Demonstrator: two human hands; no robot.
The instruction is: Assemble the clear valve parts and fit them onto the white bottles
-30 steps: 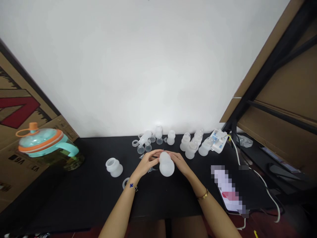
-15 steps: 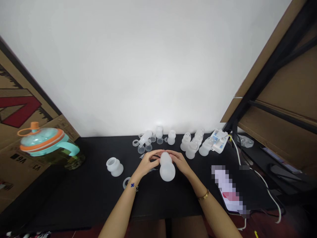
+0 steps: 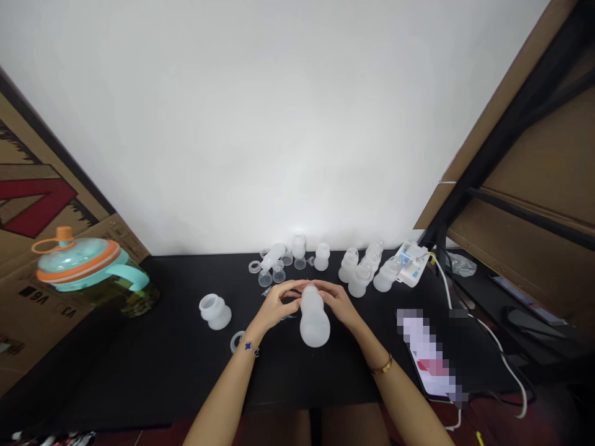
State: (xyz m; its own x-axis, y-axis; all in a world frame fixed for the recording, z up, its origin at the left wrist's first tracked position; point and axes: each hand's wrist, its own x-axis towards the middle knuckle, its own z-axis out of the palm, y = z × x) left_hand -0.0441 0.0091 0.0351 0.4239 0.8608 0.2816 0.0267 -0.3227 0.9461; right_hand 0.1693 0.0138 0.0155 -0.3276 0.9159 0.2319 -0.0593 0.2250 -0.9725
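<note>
Two hands meet at the white bottle point(image 3: 315, 322): your left hand point(image 3: 277, 305) and your right hand point(image 3: 341, 303) both have their fingers clamped on its far, narrow end, with some fingertips hidden behind it. Its wide end points toward you, over the middle of the black table point(image 3: 162, 371); whether it rests there you cannot tell from this angle. The step in hand looks like handwork at the bottle's neck, and the next move seems to call for one hand steadying the body while the other presses or turns evenly. Partly behind your left hand lies a small clear piece point(image 3: 289, 318); a pale ring point(image 3: 233, 342) sits beside your left wrist, with an open-mouthed bottle point(image 3: 217, 314) farther left. Beyond your fingers, clear caps point(image 3: 265, 279) lie toward the wall, and an upright bottle point(image 3: 321, 257) stands near them. Far right, clear-topped bottles point(image 3: 360, 282) cluster near a white box point(image 3: 411, 263).
</note>
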